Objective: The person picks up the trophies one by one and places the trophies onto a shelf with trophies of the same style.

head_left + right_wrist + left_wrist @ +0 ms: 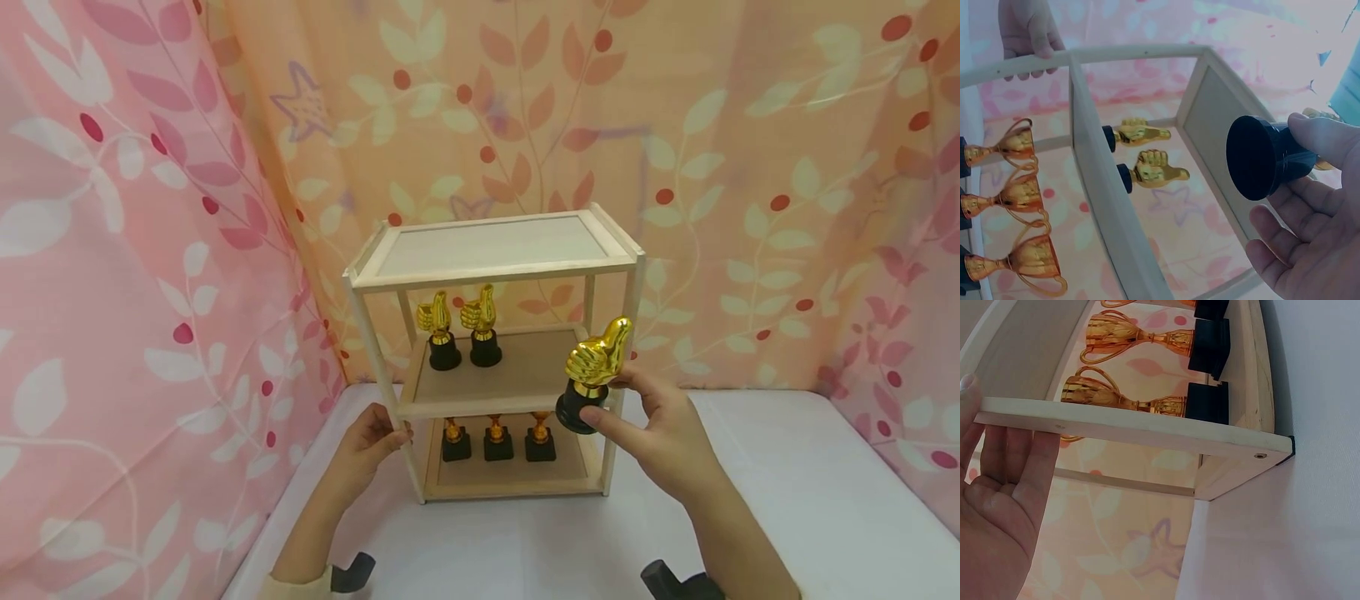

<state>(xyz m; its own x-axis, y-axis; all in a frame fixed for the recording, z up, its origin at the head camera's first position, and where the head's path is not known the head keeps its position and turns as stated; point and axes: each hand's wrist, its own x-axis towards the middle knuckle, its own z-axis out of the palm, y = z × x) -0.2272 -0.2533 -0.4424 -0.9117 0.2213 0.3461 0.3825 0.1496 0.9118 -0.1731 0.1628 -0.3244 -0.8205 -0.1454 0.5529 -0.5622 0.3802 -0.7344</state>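
A pale wooden shelf rack (498, 410) with three levels stands on the table. My right hand (667, 429) pinches a gold thumbs-up trophy (597, 362) by its round black base, in front of the rack's right post. In the right wrist view the underside of that black base (1250, 159) faces the camera. With fingers and thumb around it, my left hand (363, 454) grips the rack's left front post (1135, 428). Two more thumbs-up trophies (442, 350) stand on the left of the middle shelf. Three gold cup trophies (1129, 334) on square black bases line the bottom shelf.
A white cloth covers the table (525, 550). Behind the rack hangs an orange leaf-patterned curtain (525, 108), with a pink curtain (150, 292) along the left side. The rack's top panel (491, 243) is above the middle shelf (525, 375).
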